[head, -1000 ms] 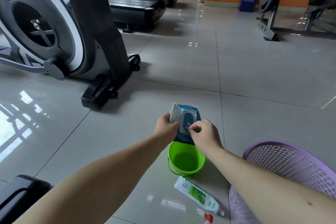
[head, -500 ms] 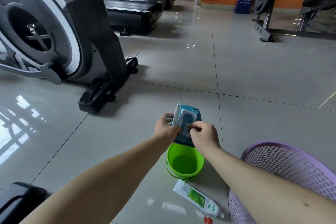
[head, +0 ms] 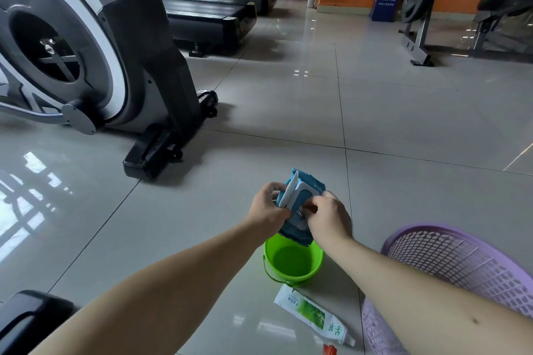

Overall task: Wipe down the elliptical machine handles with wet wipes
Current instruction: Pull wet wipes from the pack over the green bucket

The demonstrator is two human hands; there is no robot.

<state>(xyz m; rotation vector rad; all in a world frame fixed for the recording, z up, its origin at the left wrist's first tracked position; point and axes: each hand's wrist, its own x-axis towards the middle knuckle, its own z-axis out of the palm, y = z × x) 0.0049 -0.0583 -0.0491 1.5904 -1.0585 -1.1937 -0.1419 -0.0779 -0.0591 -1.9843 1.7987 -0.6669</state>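
A blue wet wipes pack is held just above the green bucket, with its white lid flipped open. The left grip is curled round the pack's left edge. The right grip is pinched at the opening; whether a wipe is caught cannot be told. The elliptical machine is seen well apart, to the left.

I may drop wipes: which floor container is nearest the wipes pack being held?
The green bucket, just beneath the blue wet wipes pack; the purple mesh basket sits off to the right.
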